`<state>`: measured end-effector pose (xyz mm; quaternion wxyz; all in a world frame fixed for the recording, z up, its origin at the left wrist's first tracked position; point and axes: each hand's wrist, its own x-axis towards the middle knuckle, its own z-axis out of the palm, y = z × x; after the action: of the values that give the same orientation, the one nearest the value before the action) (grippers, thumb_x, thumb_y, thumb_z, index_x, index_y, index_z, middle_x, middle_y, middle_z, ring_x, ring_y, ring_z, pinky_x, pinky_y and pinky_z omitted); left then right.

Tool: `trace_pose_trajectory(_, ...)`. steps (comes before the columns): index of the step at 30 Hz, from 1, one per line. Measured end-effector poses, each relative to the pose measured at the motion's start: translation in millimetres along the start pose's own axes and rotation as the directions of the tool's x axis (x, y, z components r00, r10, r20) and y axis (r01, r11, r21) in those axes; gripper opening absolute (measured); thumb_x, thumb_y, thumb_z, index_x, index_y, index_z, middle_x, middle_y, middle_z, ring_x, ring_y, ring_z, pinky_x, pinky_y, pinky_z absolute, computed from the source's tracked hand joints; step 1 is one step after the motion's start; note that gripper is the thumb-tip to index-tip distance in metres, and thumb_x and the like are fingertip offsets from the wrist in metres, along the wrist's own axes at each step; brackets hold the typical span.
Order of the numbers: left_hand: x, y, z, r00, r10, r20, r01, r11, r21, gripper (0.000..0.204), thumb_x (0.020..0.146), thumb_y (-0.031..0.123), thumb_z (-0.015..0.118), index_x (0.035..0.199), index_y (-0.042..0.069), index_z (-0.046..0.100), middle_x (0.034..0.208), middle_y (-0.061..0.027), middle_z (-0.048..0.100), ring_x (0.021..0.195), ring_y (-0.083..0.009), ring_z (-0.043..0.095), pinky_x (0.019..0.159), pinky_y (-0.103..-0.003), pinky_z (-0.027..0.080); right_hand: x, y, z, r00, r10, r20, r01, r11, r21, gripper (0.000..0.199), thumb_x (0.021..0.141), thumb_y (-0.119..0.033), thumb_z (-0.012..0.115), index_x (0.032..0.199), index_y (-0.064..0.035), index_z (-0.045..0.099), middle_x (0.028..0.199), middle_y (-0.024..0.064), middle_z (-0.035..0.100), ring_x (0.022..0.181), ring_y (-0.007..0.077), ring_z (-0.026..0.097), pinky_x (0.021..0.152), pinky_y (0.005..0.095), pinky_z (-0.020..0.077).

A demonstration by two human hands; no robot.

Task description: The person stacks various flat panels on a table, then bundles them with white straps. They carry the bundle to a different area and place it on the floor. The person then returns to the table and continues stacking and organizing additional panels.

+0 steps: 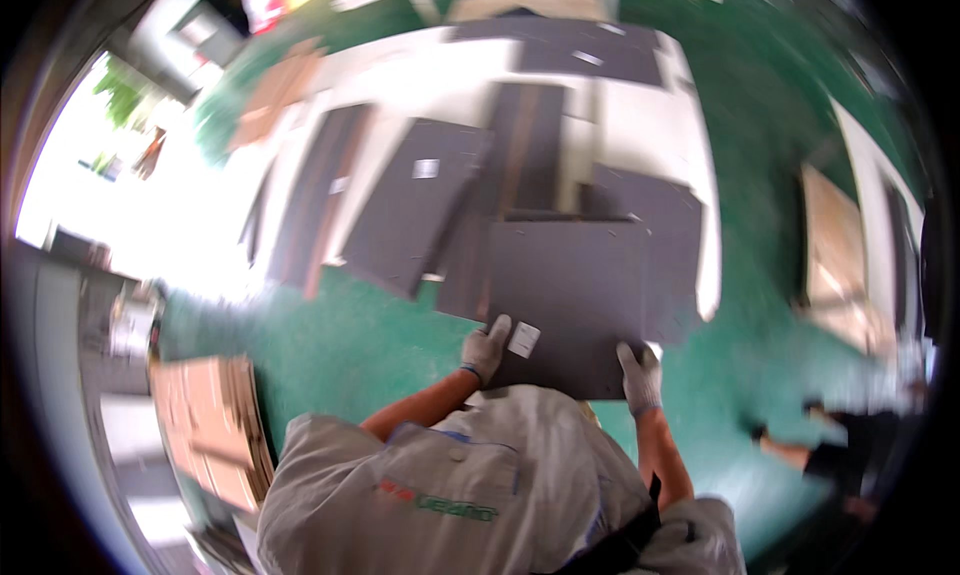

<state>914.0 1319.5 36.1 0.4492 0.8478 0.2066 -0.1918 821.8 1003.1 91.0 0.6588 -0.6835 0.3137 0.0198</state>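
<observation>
A dark grey rectangular panel with a small white label is held in front of my body. My left hand, in a light glove, grips its left edge with the thumb on top near the label. On the right edge, my gloved right hand holds the near corner, thumb also on the upper face. The fingers beneath are hidden. Under and beyond the far part of this panel lie other dark panels, one to the right and a long one with a brown stripe.
A white-topped table carries several dark panels, including a labelled one. Flattened cardboard is stacked at the lower left. A wrapped brown package stands at the right. Another person is at the lower right on the green floor.
</observation>
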Motion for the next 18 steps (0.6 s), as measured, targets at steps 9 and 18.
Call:
trace_pose_trajectory(9,50.4,-88.7,-198.0,0.914,-0.293,-0.279,0.174,0.907,-0.383,0.081,0.099,0.069,0.054,0.104,-0.009,0.076,0.092,-0.0219,0.076,0.091,-0.0271,0.071,0.086,-0.042,0.053,52.4,-86.1,240.1,0.825,-0.209,0.525,0.414,0.856,-0.310,0.055,0.089,-0.030,0.078,0.125,0.0104,0.064,0.115,0.0192,0.074,0.106,0.0280,0.071,0.095,0.0390,0.0554)
trace_pose_trajectory(18,202.0,-197.1,-532.9,0.846,-0.501,-0.183,0.210,0.628,-0.749,0.041,0.097,0.042,0.075,0.099,0.001,0.077,0.090,-0.0083,0.075,0.072,-0.0202,0.071,0.068,-0.038,0.059,32.0,-116.1,652.0,0.755,-0.012,0.656,0.270,0.917,-0.293,0.050,0.089,-0.031,0.078,0.117,0.0094,0.071,0.102,0.0162,0.076,0.094,0.0208,0.071,0.086,0.0369,0.0555)
